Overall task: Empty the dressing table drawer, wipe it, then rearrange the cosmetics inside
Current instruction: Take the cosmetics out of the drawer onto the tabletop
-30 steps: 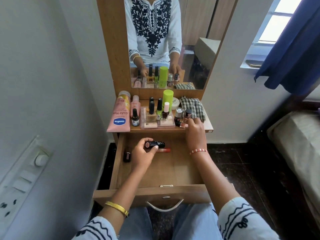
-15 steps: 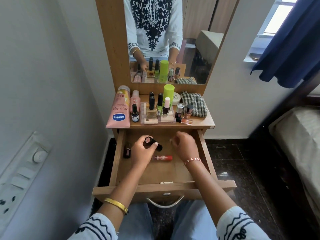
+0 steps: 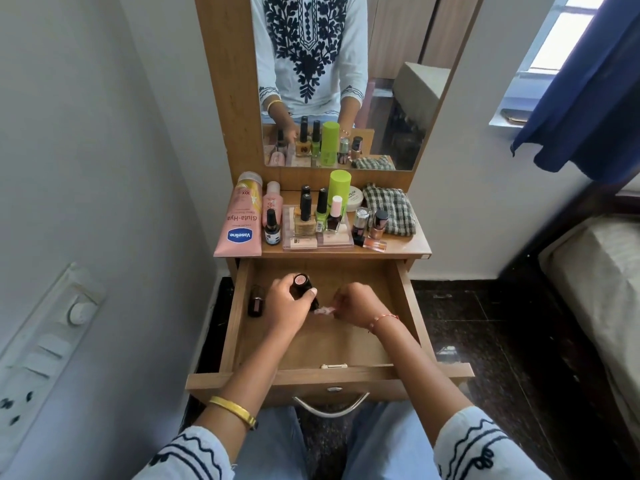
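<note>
Small blurred item point(image 3: 324, 310) under the right hand's point(image 3: 356, 304) curled fingers point(image 3: 341, 301), its kind indistinct.

Right hand point(image 3: 356, 303): one second ago up at the shelf edge beside the small bottles; half a second ago lowered into the drawer point(image 3: 410, 299), fingers curled over bare wood; now lower down, fingers pinched on the pink tube point(image 3: 324, 310).

Pink tube: earlier lying free on the drawer floor, red part showing; now mostly hidden under the right fingers, only a pale end visible.

Left hand point(image 3: 289, 304): lipstick point(image 3: 302, 287) earlier held lying sideways; now tipped up, its round pink end facing the camera.
</note>
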A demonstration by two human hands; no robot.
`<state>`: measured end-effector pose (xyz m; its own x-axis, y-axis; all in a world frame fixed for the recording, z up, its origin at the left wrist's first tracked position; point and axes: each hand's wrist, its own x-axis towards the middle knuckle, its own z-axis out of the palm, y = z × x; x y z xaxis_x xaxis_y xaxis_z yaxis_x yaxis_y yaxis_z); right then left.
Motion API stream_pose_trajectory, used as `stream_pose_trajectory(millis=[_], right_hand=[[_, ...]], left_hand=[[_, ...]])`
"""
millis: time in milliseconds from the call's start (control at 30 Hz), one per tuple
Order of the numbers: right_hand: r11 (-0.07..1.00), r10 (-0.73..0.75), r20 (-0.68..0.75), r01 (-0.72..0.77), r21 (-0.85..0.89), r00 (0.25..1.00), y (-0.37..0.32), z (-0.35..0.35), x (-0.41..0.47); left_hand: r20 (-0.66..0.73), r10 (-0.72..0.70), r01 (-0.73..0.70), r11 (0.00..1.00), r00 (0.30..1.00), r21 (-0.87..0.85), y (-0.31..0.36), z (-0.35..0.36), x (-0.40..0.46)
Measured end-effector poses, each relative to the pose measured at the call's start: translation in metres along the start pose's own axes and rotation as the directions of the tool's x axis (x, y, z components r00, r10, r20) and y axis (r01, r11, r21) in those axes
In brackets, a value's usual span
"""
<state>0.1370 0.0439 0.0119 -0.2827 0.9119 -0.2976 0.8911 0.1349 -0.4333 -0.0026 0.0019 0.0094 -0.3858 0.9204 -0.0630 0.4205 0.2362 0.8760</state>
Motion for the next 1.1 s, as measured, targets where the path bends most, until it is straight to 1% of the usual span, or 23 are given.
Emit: stream_pose_trajectory(millis=[100,233,300,400,467,567,633,800,900,1000,1100], right_hand=[[0.983,0.002,-0.119,0.020,0.183,0.993,0.002,-0.018,-0.008],[0.868,0.021,-0.225,0.094,0.488,0.974,0.005,-0.050,-0.020],[0.809,0.037,-0.282,0.138,0.572,0.959,0.006,-0.067,-0.023],[0.745,0.083,-0.399,0.209,0.633,0.913,0.009,-0.090,-0.025],[0.717,0.123,-0.464,0.245,0.652,0.877,0.013,-0.103,-0.026],[0.722,0.166,-0.547,0.277,0.634,0.820,0.019,-0.116,-0.023],[0.720,0.189,-0.577,0.287,0.632,0.794,0.023,-0.123,-0.021],[0.790,0.233,-0.627,0.231,0.568,0.743,0.033,-0.133,-0.011],[0.841,0.240,-0.635,0.170,0.514,0.734,0.038,-0.134,-0.006],[0.859,0.236,-0.621,0.138,0.493,0.747,0.043,-0.132,-0.003],[0.872,0.238,-0.627,0.122,0.475,0.742,0.045,-0.130,-0.002]], left_hand=[[-0.002,0.101,-0.101,0.995,0.995,-0.015,0.006,0.000,-0.003],[-0.043,0.233,-0.235,0.971,0.972,-0.047,0.025,0.001,-0.006],[-0.060,0.294,-0.299,0.949,0.954,-0.102,0.041,0.002,-0.007],[-0.054,0.378,-0.382,0.910,0.924,-0.160,0.069,0.007,-0.004],[-0.054,0.425,-0.427,0.890,0.904,-0.161,0.087,0.012,-0.002],[-0.028,0.484,-0.484,0.867,0.874,-0.121,0.109,0.021,0.003],[0.005,0.509,-0.506,0.857,0.861,-0.097,0.122,0.028,0.007],[0.087,0.570,-0.573,0.820,0.817,0.007,0.148,0.041,0.020],[0.168,0.577,-0.597,0.793,0.799,0.118,0.156,0.047,0.027],[0.254,0.577,-0.627,0.751,0.776,0.206,0.162,0.052,0.032],[0.281,0.560,-0.624,0.738,0.779,0.257,0.164,0.055,0.035]])
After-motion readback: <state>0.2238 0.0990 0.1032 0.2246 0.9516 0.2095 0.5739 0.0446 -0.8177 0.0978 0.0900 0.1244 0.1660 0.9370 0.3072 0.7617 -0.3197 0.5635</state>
